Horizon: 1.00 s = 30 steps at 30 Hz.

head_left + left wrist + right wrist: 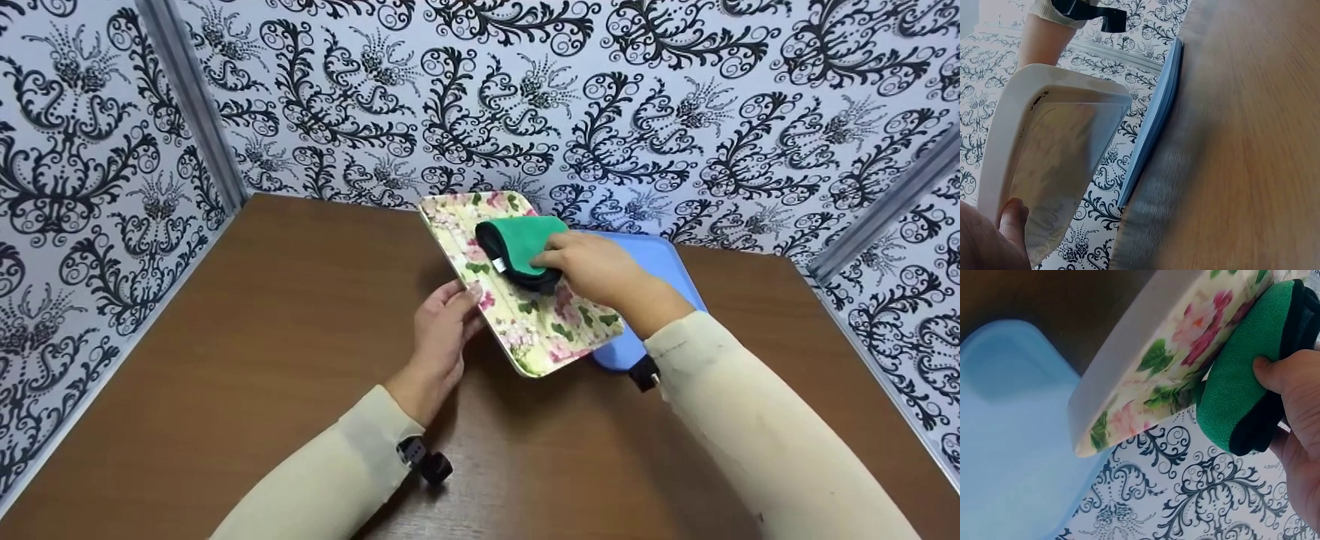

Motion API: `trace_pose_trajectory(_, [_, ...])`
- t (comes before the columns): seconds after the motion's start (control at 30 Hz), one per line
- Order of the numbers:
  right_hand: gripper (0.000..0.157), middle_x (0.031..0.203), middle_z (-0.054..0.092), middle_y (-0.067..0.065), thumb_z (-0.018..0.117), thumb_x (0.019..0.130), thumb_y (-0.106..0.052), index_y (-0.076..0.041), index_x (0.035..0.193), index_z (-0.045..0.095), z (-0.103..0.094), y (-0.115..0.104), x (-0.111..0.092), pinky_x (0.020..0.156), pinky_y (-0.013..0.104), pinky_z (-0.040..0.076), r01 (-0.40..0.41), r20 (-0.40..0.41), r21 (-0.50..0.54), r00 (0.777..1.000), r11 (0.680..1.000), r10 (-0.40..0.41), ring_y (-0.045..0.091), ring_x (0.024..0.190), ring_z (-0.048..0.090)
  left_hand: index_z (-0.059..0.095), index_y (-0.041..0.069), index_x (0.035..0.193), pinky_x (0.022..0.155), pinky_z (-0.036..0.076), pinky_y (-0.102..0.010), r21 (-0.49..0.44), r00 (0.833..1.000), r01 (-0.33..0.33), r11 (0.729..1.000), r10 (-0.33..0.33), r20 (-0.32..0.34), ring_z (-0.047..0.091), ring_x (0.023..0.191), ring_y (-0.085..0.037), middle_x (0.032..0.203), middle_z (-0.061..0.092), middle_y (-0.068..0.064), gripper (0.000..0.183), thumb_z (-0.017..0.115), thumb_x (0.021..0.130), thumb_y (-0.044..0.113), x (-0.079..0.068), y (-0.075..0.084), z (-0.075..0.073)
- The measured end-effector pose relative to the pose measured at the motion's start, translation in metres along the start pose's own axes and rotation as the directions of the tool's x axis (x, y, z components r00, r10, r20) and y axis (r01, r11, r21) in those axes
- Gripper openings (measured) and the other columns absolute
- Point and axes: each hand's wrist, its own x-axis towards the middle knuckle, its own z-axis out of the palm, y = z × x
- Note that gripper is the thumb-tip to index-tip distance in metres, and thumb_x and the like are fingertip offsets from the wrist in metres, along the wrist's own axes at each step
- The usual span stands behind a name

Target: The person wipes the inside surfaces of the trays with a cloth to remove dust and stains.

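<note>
In the head view a floral tray (pixel 525 345) is held tilted above the table. My left hand (pixel 442 330) grips its left edge, thumb on the patterned face; the left wrist view shows the tray's pale underside (pixel 1055 152) and a finger (pixel 1014 222) against it. My right hand (pixel 600 270) pinches a folded green cloth (pixel 529 240) with black edging and a small white label. The cloth rests against the tray's floral face. In the right wrist view the thumb (pixel 1272 374) presses on the green side of the cloth (pixel 1247 377).
A blue tray (pixel 660 262) lies on the brown table (pixel 300 300) behind the floral one, partly hidden by it and by my right arm. Black-and-white patterned walls (pixel 487 97) stand at the back and sides. Small black cameras (pixel 431 465) are strapped to both wrists.
</note>
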Motion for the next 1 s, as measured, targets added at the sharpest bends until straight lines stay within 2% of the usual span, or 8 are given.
trace_pose_trajectory(0.07, [0.046, 0.113, 0.067, 0.011, 0.061, 0.093, 0.007, -0.02, 0.128, 0.074, 0.001, 0.002, 0.001, 0.092, 0.046, 0.057, -0.022, -0.002, 0.019, 1.0, 1.0, 0.022, 0.032, 0.103, 0.066, 0.063, -0.007, 0.124, 0.072, 0.058, -0.025, 0.005, 1.0, 0.003, 1.0, -0.003, -0.003, 0.069, 0.08, -0.011, 0.093, 0.075, -0.003, 0.029, 0.065, 0.098, 0.006, 0.0, 0.0, 0.0])
trace_pose_trajectory(0.2, [0.044, 0.116, 0.069, 0.012, 0.062, 0.092, 0.007, -0.016, 0.128, 0.074, 0.002, 0.001, 0.004, 0.098, 0.048, 0.056, -0.064, 0.024, 0.075, 0.998, 0.995, 0.063, 0.033, 0.109, 0.067, 0.064, -0.006, 0.124, 0.073, 0.059, -0.025, 0.013, 1.0, 0.011, 1.0, -0.01, -0.005, 0.07, 0.081, -0.011, 0.095, 0.075, -0.004, 0.029, 0.065, 0.097, 0.005, 0.0, 0.0, 0.0])
trace_pose_trajectory(0.37, [0.047, 0.118, 0.069, 0.013, 0.062, 0.09, 0.009, -0.014, 0.129, 0.073, -0.001, -0.007, 0.008, 0.099, 0.049, 0.056, -0.094, 0.039, 0.102, 0.995, 0.99, 0.091, 0.034, 0.11, 0.068, 0.063, -0.006, 0.125, 0.072, 0.059, -0.025, 0.014, 1.0, 0.015, 1.0, -0.014, -0.01, 0.069, 0.081, -0.011, 0.095, 0.076, -0.004, 0.029, 0.064, 0.098, 0.004, -0.001, 0.001, 0.0])
trace_pose_trajectory(0.67, [0.049, 0.111, 0.069, 0.012, 0.062, 0.089, 0.01, -0.016, 0.129, 0.073, -0.008, -0.026, 0.019, 0.094, 0.048, 0.057, -0.025, 0.004, 0.102, 1.0, 0.994, 0.024, 0.032, 0.103, 0.067, 0.062, -0.008, 0.127, 0.073, 0.059, -0.025, 0.019, 1.0, 0.005, 1.0, -0.005, -0.009, 0.069, 0.084, -0.011, 0.096, 0.075, -0.004, 0.031, 0.063, 0.098, 0.004, -0.001, 0.003, 0.001])
trace_pose_trajectory(0.83, [0.054, 0.112, 0.069, 0.011, 0.061, 0.087, 0.013, -0.017, 0.13, 0.072, -0.01, -0.035, 0.027, 0.097, 0.046, 0.057, -0.017, 0.021, 0.092, 1.0, 0.996, 0.015, 0.03, 0.105, 0.066, 0.063, -0.008, 0.125, 0.072, 0.059, -0.026, 0.022, 1.0, 0.013, 1.0, -0.013, -0.025, 0.069, 0.083, -0.01, 0.095, 0.075, -0.003, 0.03, 0.063, 0.098, 0.003, 0.0, 0.002, 0.001])
trace_pose_trajectory(1.0, [0.048, 0.111, 0.07, 0.01, 0.064, 0.091, 0.007, -0.019, 0.13, 0.072, -0.016, -0.048, 0.035, 0.095, 0.045, 0.057, -0.013, 0.025, 0.09, 1.0, 0.996, 0.011, 0.03, 0.105, 0.067, 0.063, -0.006, 0.126, 0.073, 0.059, -0.026, 0.025, 0.999, 0.023, 0.999, -0.023, -0.034, 0.07, 0.081, -0.011, 0.096, 0.075, -0.004, 0.031, 0.064, 0.097, 0.004, 0.0, 0.001, 0.001])
